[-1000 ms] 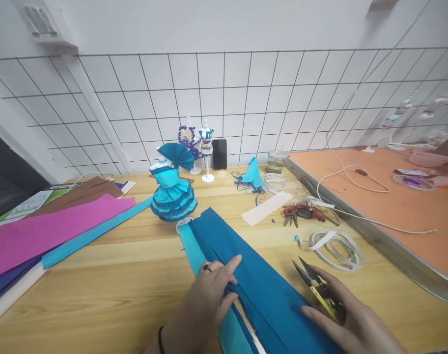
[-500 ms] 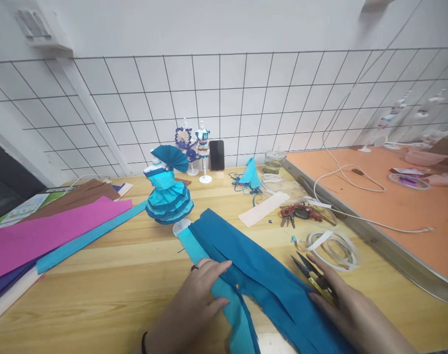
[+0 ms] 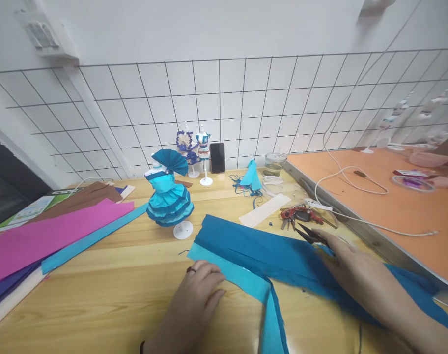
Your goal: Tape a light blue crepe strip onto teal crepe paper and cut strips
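My left hand lies with slightly bent fingers on the table, its fingertips at the edge of a light blue crepe paper strip; the thumb is apart. That strip folds sharply and runs down toward me. My right hand is closed around thread snips, their dark blades pointing left. Beneath it stretches a wide dark blue crepe paper piece, partly hidden by my forearm. A small dress form in a layered blue paper dress with a pleated fan stands beyond my left hand.
Coloured paper sheets are stacked at the left. Keys, a pale paper strip and blue scraps lie toward the right. Two small dress forms and a phone stand by the wall. A metal-edged orange surface adjoins the table.
My right hand with the snips has moved up, and the dark blue paper has swung rightward, away from the light blue strip. My left hand has stayed nearly in place.
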The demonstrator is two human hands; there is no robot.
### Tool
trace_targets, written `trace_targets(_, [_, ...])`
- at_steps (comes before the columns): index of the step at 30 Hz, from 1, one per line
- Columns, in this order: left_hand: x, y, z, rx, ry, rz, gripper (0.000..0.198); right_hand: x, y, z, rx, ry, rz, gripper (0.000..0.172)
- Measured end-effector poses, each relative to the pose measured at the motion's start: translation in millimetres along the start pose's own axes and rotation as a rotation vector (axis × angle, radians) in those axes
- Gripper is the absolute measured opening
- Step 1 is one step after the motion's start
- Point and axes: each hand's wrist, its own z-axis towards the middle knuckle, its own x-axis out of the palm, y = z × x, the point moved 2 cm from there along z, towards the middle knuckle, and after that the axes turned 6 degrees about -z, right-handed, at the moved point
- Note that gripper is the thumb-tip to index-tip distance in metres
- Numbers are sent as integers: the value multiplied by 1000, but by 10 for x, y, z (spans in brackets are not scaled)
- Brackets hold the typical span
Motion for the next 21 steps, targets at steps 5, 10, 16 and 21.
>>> trace_targets(5, [-69,28,16,-66,-21,4,22,52,488,-407,39,185,475,31])
trace_targets(10, [-10,3,-4,-101,-33,-72,22,208,895,-548,184,204,647,24])
trace_targets(16, [240,-65,-132,-444,-92,-770,23,275,1052,-413,235,205,989,13])
trace_targets(21, [525,-257,-117,-831,175,-1637,31,89,1010,-371,369,534,1454,26])
